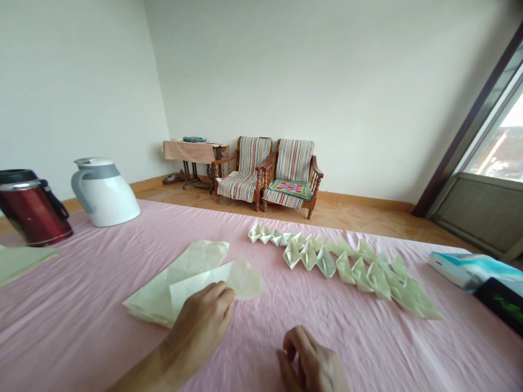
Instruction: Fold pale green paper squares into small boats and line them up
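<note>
My left hand [206, 313] grips a creased, pale yellowish sheet of paper [245, 275], its fingers closed on the near edge. The sheet's right end is blurred. Beneath and behind it lies a stack of similar papers [192, 267] on the pink cloth [102, 283]. Lower down, my right hand [312, 362] rests near the cloth, fingers loosely curled with a gap between thumb and forefinger; nothing shows in it. Beyond that hand, folded paper pieces [345, 267] with pointed, boat-like shapes stand in slanting rows.
A red thermos [35, 209] and a white jug [108, 196] stand at the left, with more paper [24, 261] in front. On the right lie a blue-and-white packet [469, 267] and a black object [500, 305]. Two wooden armchairs [265, 169] are beyond the cloth.
</note>
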Tool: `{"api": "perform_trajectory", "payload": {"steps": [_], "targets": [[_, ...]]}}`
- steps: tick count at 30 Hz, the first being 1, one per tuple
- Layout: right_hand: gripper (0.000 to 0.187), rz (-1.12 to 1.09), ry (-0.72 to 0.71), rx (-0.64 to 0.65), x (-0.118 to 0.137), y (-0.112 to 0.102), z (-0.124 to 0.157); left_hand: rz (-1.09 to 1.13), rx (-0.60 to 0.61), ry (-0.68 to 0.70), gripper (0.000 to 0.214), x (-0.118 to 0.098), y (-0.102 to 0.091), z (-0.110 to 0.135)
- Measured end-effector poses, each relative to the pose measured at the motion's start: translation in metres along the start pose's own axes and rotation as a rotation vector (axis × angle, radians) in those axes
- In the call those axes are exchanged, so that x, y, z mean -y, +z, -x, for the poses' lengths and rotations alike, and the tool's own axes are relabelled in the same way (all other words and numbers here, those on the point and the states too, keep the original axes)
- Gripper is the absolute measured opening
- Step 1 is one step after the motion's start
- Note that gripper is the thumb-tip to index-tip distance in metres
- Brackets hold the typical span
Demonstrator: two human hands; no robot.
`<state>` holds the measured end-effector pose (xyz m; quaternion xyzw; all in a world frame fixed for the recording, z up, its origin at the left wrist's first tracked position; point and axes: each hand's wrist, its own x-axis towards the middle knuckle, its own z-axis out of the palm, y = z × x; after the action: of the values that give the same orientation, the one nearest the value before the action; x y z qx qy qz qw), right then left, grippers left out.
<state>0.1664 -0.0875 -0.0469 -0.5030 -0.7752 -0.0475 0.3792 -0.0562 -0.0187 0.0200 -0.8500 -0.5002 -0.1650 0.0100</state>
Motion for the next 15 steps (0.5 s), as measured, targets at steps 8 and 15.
{"api": "perform_trajectory", "payload": {"steps": [8, 15], "targets": [[0.033, -0.144, -0.084, 0.089, -0.002, 0.004, 0.000, 0.155, 0.251, 0.138, 0.025, -0.074, -0.002, 0.013], [0.020, -0.268, 0.218, 0.065, -0.018, -0.019, -0.007, 0.549, 0.037, 0.242, 0.022, -0.049, -0.007, -0.008]]}}
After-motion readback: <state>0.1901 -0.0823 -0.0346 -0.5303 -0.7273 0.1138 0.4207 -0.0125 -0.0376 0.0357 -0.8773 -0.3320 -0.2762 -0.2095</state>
